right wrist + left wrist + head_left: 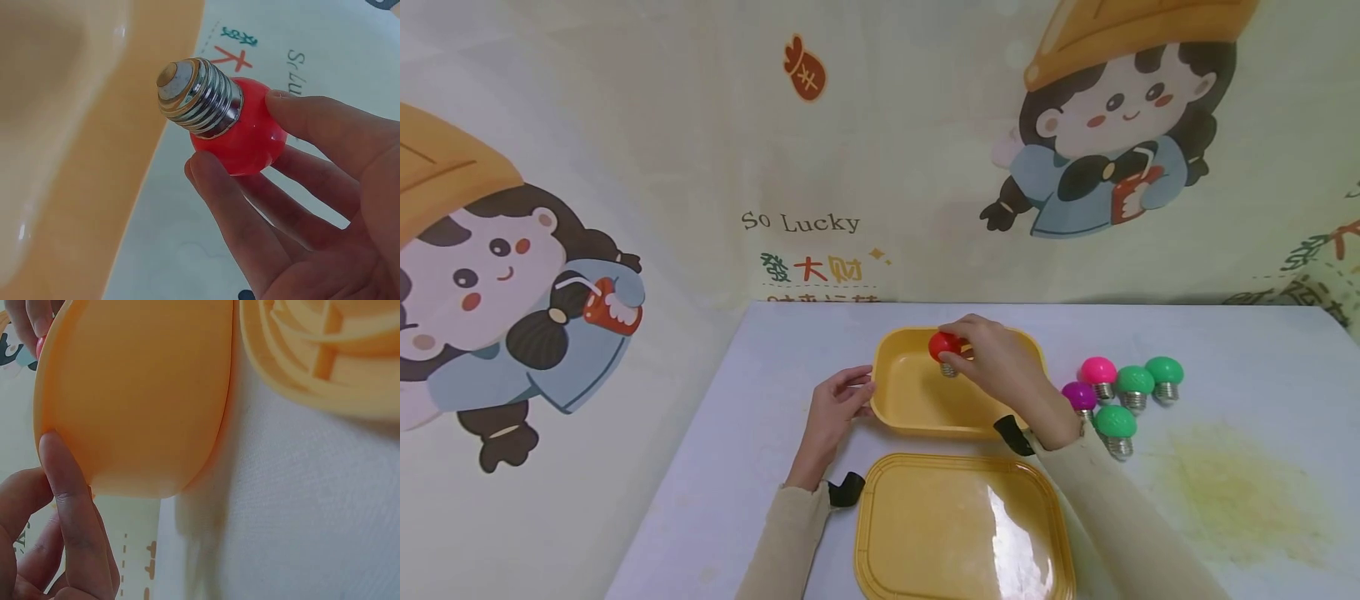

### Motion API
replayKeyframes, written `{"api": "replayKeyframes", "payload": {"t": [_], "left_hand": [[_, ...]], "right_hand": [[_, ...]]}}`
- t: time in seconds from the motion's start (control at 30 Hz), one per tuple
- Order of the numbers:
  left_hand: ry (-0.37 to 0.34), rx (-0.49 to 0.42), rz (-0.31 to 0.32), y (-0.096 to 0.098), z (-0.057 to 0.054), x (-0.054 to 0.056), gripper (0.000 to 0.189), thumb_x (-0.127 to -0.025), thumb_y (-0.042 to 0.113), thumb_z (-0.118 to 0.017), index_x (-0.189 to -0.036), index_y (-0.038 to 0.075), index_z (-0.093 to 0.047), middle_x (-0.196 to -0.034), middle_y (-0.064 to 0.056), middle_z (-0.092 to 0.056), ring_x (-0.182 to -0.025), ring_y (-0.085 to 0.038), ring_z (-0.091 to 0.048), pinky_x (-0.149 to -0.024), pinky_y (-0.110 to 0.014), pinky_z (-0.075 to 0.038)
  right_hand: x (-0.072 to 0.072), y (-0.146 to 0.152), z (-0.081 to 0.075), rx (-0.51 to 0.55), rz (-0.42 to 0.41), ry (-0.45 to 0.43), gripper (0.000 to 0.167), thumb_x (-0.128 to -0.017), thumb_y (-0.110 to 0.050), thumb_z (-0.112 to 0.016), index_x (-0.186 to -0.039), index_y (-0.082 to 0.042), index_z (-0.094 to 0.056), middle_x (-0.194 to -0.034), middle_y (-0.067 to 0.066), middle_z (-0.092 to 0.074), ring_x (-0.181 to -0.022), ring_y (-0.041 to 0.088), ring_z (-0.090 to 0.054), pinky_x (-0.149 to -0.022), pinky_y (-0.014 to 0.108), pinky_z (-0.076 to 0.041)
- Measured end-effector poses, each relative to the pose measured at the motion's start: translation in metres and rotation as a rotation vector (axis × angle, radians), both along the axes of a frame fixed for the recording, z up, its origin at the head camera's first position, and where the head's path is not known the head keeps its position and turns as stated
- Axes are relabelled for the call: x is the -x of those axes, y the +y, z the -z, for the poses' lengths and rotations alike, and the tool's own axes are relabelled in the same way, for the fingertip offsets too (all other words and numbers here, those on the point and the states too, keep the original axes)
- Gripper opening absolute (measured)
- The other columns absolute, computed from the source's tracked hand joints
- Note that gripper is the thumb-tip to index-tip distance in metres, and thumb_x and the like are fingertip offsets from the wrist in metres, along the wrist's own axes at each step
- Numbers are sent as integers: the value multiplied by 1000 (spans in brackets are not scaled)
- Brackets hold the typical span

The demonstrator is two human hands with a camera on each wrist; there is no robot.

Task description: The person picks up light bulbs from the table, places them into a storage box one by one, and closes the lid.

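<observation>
The left hand (835, 407) is touching the left end of the yellow tub (912, 398) with fingers loosely parted. A yellow lid (940, 525) is lying at the tub's near side. Over the tub, a red bulb (943, 344) is being pinched by the right hand (998, 360). Right of the tub, five bulbs (1134, 380) are resting on the table (1285, 375).

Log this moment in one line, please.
right hand: holds red bulb above yellow container | left hand: touches container side | five bulbs: right of container

One tub (917, 400) here, one lid (940, 517) in front, one red bulb (942, 345) above, five bulbs (1133, 380) right of the tub!
</observation>
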State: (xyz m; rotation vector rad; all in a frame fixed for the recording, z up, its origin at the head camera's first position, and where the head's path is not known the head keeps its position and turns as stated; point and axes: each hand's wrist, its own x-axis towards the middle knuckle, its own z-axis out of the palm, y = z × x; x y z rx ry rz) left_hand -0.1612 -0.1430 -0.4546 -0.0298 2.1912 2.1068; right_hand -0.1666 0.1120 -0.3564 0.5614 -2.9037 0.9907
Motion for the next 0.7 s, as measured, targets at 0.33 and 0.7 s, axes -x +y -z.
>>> {"api": "replayKeyframes", "payload": {"t": [0.33, 0.7], "left_hand": [[-6, 5, -4, 1, 1, 0, 34, -91, 10, -71, -124, 2, -66, -111, -14, -65, -81, -13, -67, -64, -24, -59], [-9, 15, 4, 1, -1, -1, 33, -92, 10, -70, -124, 3, -66, -114, -18, -64, -81, -15, -66, -65, -24, -59]], "right_hand": [[12, -14, 3, -62, -23, -44, 40, -90, -18, -74, -126, -1, -66, -114, 15, -67, -95, 27, -61, -85, 38, -58], [26, -29, 10, -84, 5, -129, 42, -91, -22, -73, -127, -1, -66, -110, 12, -69, -91, 25, -59, -87, 35, -57]]}}
